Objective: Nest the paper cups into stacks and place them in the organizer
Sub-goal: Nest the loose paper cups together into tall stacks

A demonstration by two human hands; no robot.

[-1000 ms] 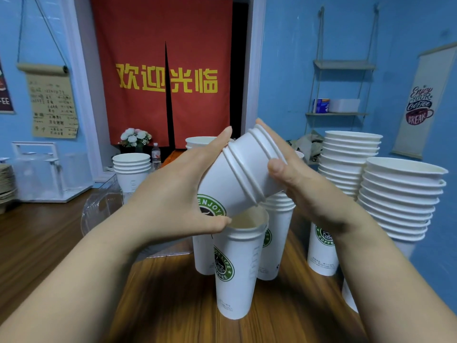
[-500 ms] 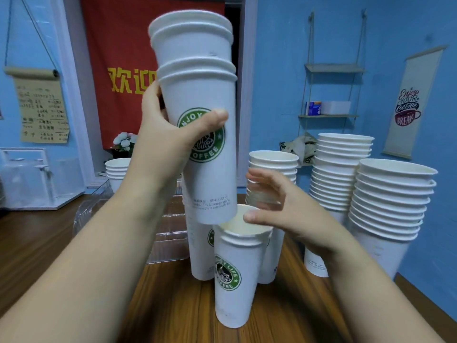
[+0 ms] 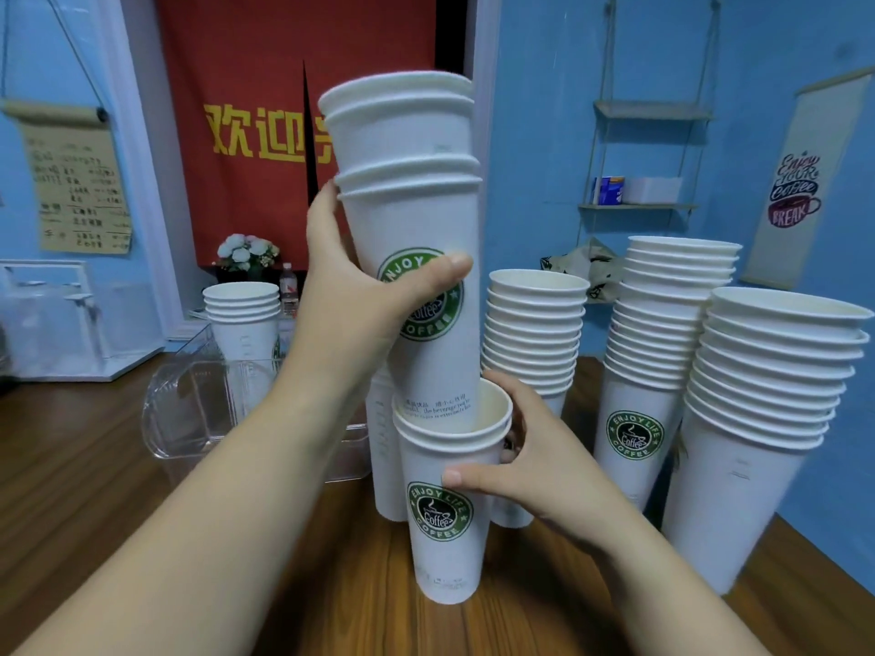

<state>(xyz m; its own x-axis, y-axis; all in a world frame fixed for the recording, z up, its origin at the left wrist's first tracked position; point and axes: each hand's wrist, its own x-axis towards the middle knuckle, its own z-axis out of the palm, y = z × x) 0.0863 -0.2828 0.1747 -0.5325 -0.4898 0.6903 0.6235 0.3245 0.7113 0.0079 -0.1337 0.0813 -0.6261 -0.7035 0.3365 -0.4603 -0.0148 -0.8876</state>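
1. At the middle of the brown wooden table (image 3: 85, 504), the left hand (image 3: 360, 300) grips a nested stack of tall white paper cups (image 3: 416, 215) with round green coffee logos; the thumb curls across the logo and the fingers wrap round the far wall; the stack is nearly upright, with its base just inside the mouth of a lower cup.
2. The right hand (image 3: 530, 466) holds that lower white paper cup (image 3: 445, 556) just under its rim; the thumb lies on the near side above the logo, and the fingers curl round the back; the cup stands on the table, two rims showing at its top.
3. Behind the left forearm sits a clear plastic organizer (image 3: 184, 419); a short stack of white cups (image 3: 244, 319) stands in or behind it, which I cannot tell.
4. To the right stand three taller cup stacks: middle stack (image 3: 535, 333); rear stack (image 3: 663, 352); near-right stack (image 3: 757, 442).
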